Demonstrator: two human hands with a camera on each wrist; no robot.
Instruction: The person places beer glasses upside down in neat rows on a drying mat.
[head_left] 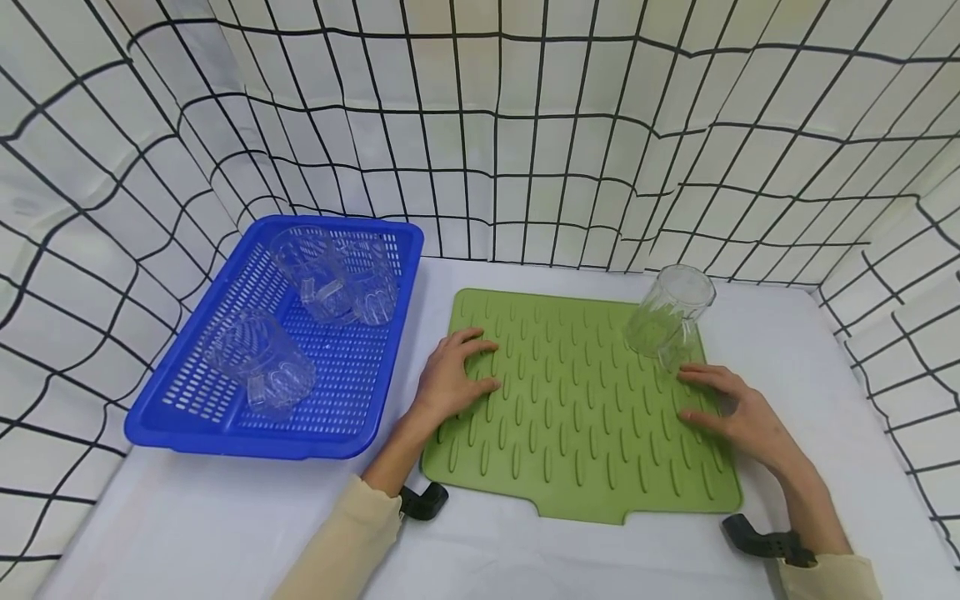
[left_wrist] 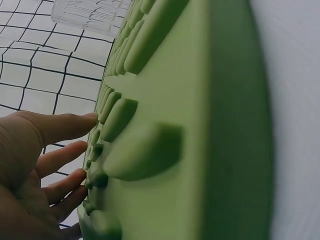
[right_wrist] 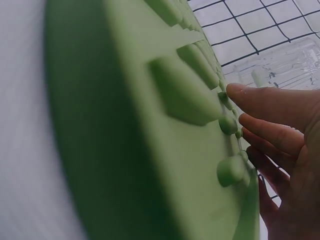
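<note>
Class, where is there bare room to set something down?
Free: the middle of the green mat, between left hand and right hand; white tabletop between the blue basket and left sleeve. Crowded: the basket's far end, holding two clear mugs; the mat's far right corner, where another mug stands.

We list one lab-like booth [head_left: 517, 75]: white table [head_left: 487, 554], white walls [head_left: 477, 75] on three sides, black grid [head_left: 495, 112] across them, black wrist-worn devices [head_left: 424, 502]; wider building, we cannot tell.
</note>
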